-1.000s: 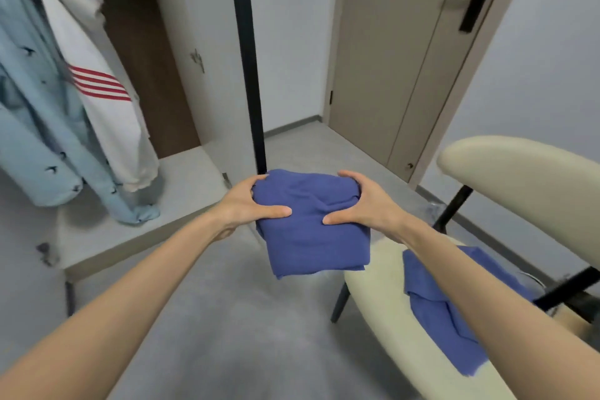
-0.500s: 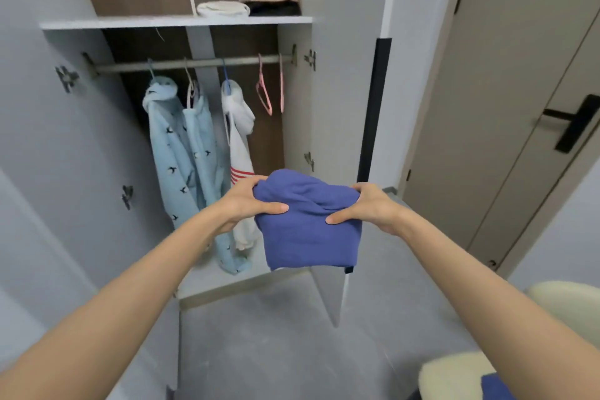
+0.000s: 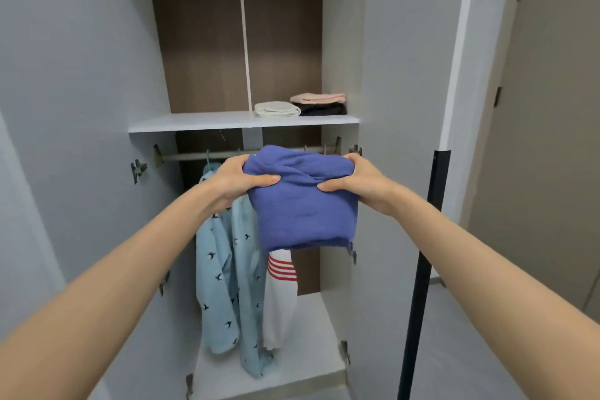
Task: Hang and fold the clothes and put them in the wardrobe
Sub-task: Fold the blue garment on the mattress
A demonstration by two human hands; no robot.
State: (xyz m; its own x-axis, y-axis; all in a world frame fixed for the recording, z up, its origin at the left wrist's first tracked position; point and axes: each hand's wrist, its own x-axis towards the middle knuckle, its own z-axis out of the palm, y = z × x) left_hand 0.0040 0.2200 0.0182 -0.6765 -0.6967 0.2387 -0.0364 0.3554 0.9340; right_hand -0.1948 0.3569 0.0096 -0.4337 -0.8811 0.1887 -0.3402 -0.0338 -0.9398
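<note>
A folded blue garment (image 3: 305, 204) is held up in front of the open wardrobe, just below its white shelf (image 3: 201, 123). My left hand (image 3: 237, 180) grips the garment's left edge and my right hand (image 3: 360, 180) grips its right edge, thumbs on top. On the shelf's right side lie a folded white cloth (image 3: 276, 109) and a pink piece (image 3: 319, 97) stacked on a black one (image 3: 321, 109). Below, light blue bird-print clothes (image 3: 227, 286) and a white top with red stripes (image 3: 281, 295) hang from the rail (image 3: 188, 156).
Both wardrobe doors stand open, the left door (image 3: 65, 107) and the right door (image 3: 399, 91) with a black handle strip (image 3: 422, 269). A beige room door (image 3: 552, 140) is at the right. The wardrobe floor (image 3: 292, 364) lies under the hanging clothes.
The view has swung up from the chair and floor to the wardrobe. Both hands have lifted the blue garment from waist level to just under the shelf, still gripping it.
</note>
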